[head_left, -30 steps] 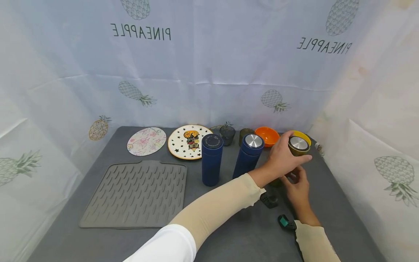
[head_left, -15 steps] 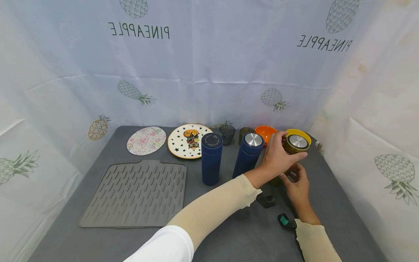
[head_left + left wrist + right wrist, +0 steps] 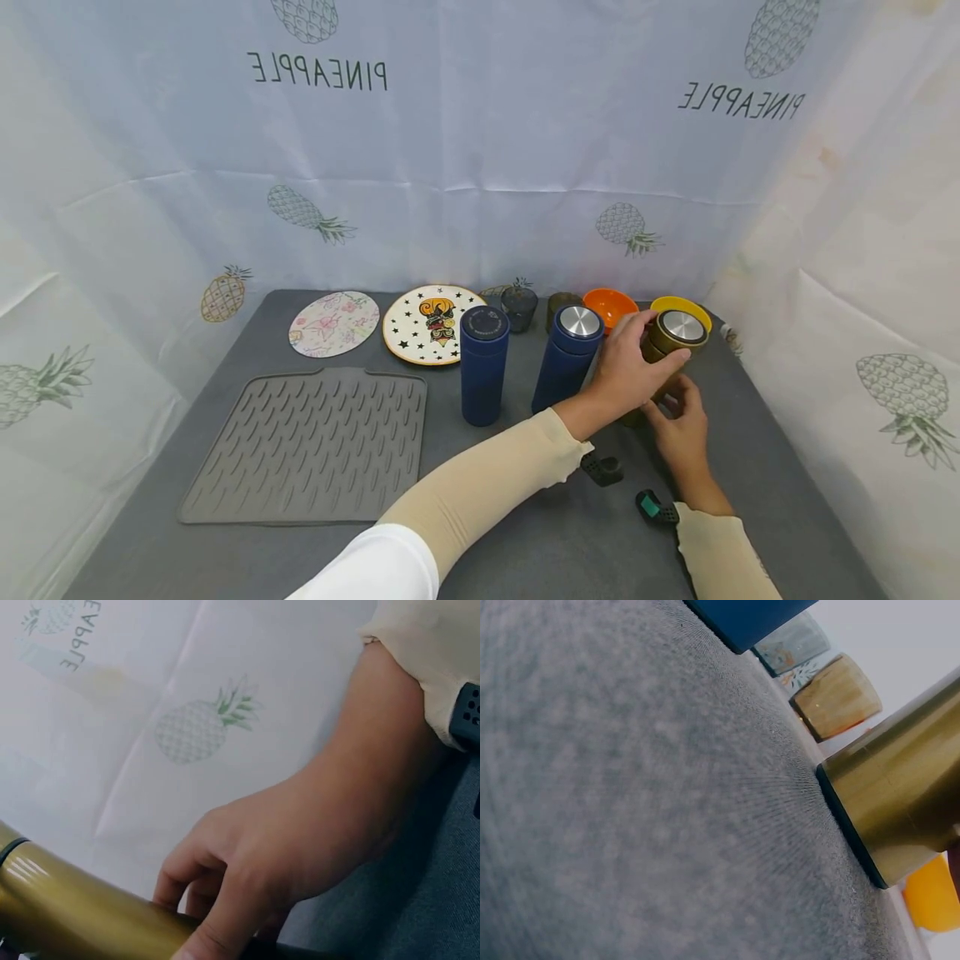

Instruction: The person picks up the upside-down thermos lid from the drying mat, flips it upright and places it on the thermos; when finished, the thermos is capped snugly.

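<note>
In the head view a gold vacuum flask (image 3: 654,353) with a silver-topped lid (image 3: 681,326) stands tilted at the right of the table. My left hand (image 3: 624,368) holds its upper part, thumb and fingers on either side just below the lid. Lower down, my right hand (image 3: 680,429) grips the flask near its base with bent fingers. The left wrist view shows that right hand (image 3: 277,840) with thumb and fingers about the gold body (image 3: 82,907). In the right wrist view the flask's dark base edge (image 3: 851,832) meets the grey tabletop.
Two blue flasks, one black-topped (image 3: 483,367) and one silver-topped (image 3: 564,367), stand left of my hands. Behind are a dark glass (image 3: 519,310), a brown glass (image 3: 561,306), an orange bowl (image 3: 611,307), a yellow bowl (image 3: 693,308) and two plates. A grey ridged mat (image 3: 315,450) lies left.
My left hand has shifted slightly left and down along the flask, showing more of the gold band below the lid top. My right hand has stayed at the base.
</note>
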A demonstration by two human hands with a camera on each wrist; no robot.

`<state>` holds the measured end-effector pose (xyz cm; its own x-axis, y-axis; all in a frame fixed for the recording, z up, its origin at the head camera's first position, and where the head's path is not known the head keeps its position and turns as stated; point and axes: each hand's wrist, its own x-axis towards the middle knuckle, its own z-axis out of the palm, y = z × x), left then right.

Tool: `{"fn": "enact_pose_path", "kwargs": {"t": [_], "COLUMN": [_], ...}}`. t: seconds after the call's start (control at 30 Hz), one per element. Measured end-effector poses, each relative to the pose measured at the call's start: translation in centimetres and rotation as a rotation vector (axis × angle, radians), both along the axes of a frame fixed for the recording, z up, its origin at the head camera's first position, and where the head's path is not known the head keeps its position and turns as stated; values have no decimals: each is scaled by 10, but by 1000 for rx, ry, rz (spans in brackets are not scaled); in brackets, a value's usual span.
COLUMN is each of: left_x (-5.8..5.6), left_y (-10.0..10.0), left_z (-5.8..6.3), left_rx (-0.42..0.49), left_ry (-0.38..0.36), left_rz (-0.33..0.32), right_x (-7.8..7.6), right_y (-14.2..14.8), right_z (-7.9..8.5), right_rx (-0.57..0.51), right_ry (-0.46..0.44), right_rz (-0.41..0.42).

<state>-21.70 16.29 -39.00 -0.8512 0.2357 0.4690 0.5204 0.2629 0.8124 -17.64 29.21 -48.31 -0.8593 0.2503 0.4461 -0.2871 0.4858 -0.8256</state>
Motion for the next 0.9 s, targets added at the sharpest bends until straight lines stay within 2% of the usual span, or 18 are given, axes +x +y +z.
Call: {"fn": "enact_pose_path", "kwargs": {"t": [0.07, 0.2, 0.3, 0.5, 0.63, 0.8, 0.9], "left_x": [0, -1, -3, -8, -12, -13, -12], "left_y": [1, 5, 9, 15, 18, 18, 16], "left_z": [1, 4, 6, 7, 5, 4, 4], "left_rx": [-10, -30, -45, -32, -37, -108, -112], "left_ry": [-2, -39, -79, -118, -102, -33, -8], "left_rz": [7, 22, 10, -14, 1, 65, 71], "right_x": [5, 8, 8, 0, -9, -10, -14], "right_y": [-5, -7, -7, -1, 8, 8, 11], "right_z": [8, 12, 11, 1, -15, -17, -21], "right_rx": [9, 20, 9, -6, -12, -21, -27], "right_ry": [-8, -2, 22, -17, -30, -16, -16], "right_rz": [-1, 1, 9, -9, -10, -3, -7]}}
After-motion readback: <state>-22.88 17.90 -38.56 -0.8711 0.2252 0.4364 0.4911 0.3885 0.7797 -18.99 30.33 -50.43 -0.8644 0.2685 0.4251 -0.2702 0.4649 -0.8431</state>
